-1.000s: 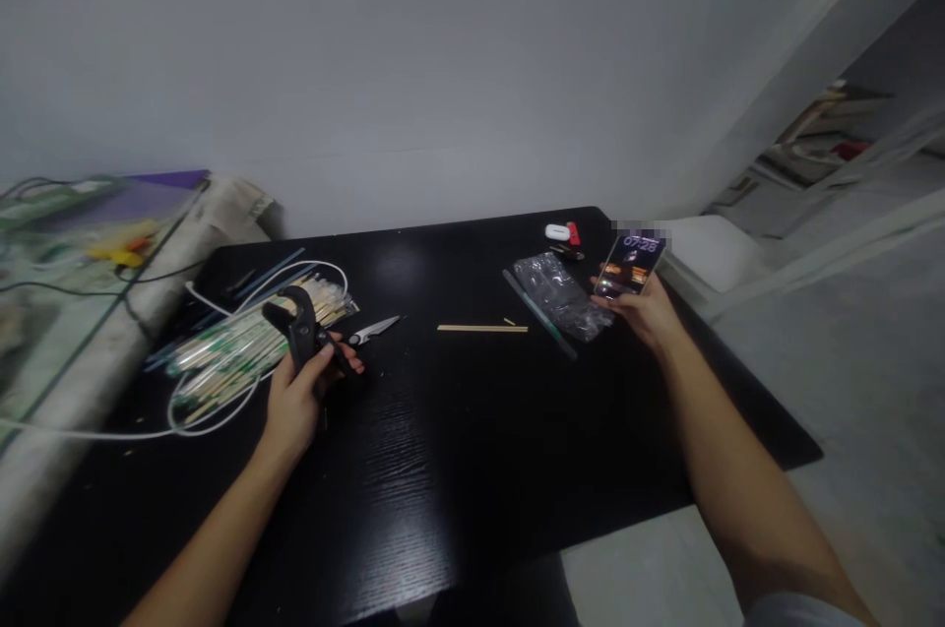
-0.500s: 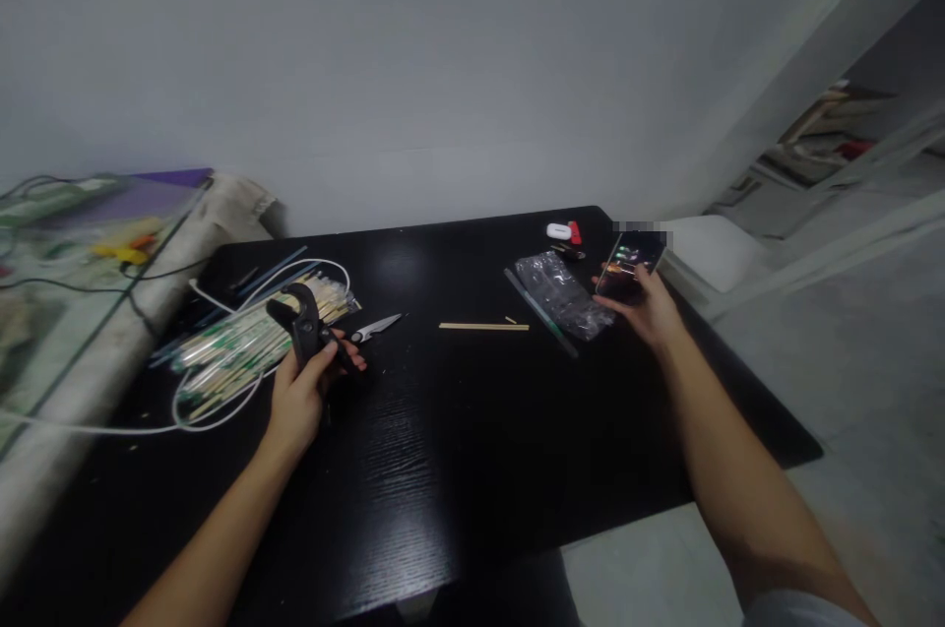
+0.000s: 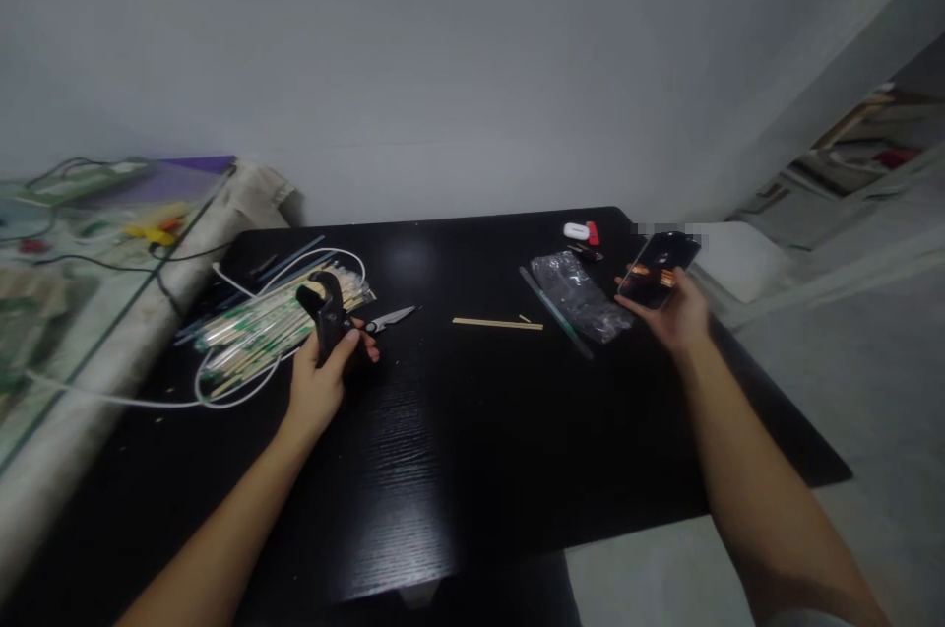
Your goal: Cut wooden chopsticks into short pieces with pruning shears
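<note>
My left hand (image 3: 323, 381) is closed round a black clamp-like tool (image 3: 329, 312) with a curved, hooked top; its exact kind is unclear. Behind it lie wrapped chopsticks (image 3: 255, 332) in clear sleeves with green print. Just right of my left fingers, a folding knife (image 3: 391, 319) rests with its blade out. My right hand (image 3: 675, 317) holds a smartphone (image 3: 654, 271) tilted above the table's right side, its screen dark with bright patches. Bare chopsticks (image 3: 498, 323) lie mid-table, with a short cut piece (image 3: 525, 319) beside them.
On the black table (image 3: 458, 450), a clear plastic bag (image 3: 580, 295) and a torn sleeve (image 3: 557, 312) lie near a white earbud case (image 3: 576, 231) and a red item (image 3: 593, 233). A white cable (image 3: 133, 400) loops at left. A white stool (image 3: 745, 258) stands beyond the right edge.
The view has shifted slightly, so the table things sit further right. The phone's screen has gone darker, its icons no longer showing. Both hands keep their holds, and the black tool has turned slightly.
</note>
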Tool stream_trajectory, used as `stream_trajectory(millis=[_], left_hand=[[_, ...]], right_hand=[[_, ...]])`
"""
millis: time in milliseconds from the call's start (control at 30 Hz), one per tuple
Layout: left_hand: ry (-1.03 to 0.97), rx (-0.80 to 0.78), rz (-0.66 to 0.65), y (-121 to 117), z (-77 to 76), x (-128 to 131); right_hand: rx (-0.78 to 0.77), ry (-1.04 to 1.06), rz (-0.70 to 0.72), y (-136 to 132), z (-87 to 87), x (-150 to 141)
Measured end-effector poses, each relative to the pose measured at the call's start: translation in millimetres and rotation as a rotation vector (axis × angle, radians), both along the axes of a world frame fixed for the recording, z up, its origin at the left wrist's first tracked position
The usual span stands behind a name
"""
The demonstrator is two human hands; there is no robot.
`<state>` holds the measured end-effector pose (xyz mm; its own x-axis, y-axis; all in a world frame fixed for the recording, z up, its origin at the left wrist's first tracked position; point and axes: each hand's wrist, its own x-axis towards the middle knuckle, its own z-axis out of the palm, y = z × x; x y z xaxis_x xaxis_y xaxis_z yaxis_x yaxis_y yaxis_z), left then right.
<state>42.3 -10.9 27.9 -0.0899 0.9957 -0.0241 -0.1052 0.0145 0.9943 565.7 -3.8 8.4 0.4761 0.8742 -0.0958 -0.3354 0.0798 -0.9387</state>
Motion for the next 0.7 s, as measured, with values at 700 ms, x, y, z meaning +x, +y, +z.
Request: stream_trajectory(millis=[700], left_hand=[[0.030,0.018,-0.007,-2.6,5.0,4.0]], right_hand=[[-0.019,-0.021,-0.017,-1.7,0.1,8.5]])
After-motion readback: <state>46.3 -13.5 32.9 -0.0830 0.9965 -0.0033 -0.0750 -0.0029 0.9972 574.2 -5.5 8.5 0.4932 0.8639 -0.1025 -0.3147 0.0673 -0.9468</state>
